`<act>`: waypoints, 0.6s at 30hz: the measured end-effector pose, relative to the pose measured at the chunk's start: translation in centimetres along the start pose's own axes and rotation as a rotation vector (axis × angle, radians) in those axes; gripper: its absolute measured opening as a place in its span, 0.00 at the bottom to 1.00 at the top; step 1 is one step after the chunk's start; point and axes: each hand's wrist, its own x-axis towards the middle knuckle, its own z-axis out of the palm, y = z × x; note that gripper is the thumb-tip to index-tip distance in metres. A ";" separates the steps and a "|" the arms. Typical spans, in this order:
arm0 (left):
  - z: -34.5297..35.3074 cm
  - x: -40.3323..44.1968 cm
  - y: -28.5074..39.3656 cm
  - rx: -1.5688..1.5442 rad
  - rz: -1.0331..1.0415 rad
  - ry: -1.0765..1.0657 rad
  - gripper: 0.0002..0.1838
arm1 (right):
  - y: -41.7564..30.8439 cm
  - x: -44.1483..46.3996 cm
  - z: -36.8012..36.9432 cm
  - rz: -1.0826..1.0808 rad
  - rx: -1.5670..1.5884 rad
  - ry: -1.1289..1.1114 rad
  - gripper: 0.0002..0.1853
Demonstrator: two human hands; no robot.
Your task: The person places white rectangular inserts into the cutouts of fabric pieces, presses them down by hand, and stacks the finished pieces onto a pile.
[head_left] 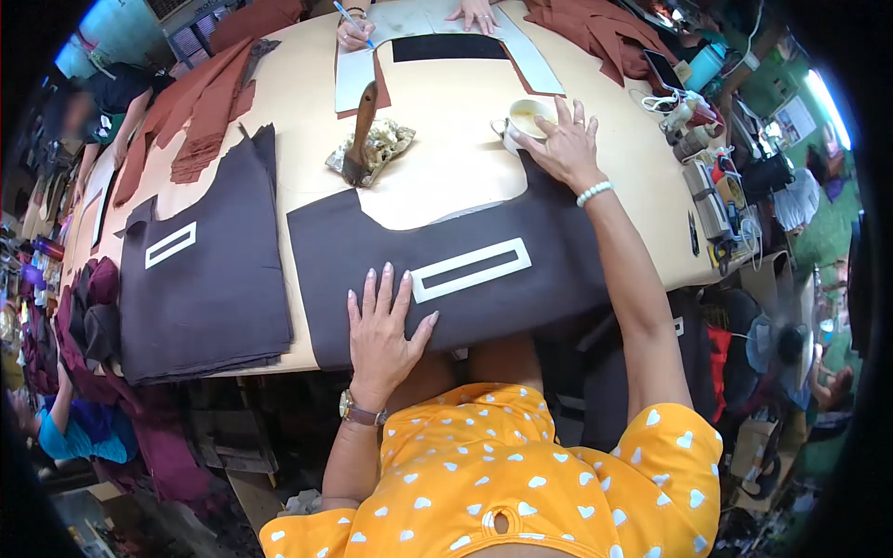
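Note:
My left hand [381,325] lies flat on a dark brown fabric panel [344,251], fingers stretched out. Its fingertips are beside a pale rectangular frame-shaped strip [472,270] with a long slot. My right hand [566,149] reaches over a white cup [511,137] holding a yellowish substance, its fingers spread. The index fingertip is at the cup's opening and the thumb is by its near side; I cannot tell how deep the finger goes. A wooden-handled brush [364,130] rests on a crumpled, crusted lump [389,152] left of the cup.
A stack of dark panels [209,279] with a smaller pale frame [171,245] lies at left. Rust-coloured fabric pieces [200,112] are behind it. Across the table, another person's hand [354,34] holds a blue pen over white patterns. A phone [662,70] and bottles line the right edge.

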 end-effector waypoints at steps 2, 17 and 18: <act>0.0 0.0 0.0 -0.001 0.001 0.010 0.31 | -0.7 1.3 -0.1 0.041 -0.036 -0.132 0.42; 0.2 -0.1 -0.1 -0.005 0.001 0.046 0.31 | -0.1 0.5 -3.3 -0.010 0.048 -0.140 0.11; 0.3 -0.1 -0.2 -0.008 0.003 0.052 0.31 | -0.1 0.8 -3.7 -0.014 0.088 -0.163 0.11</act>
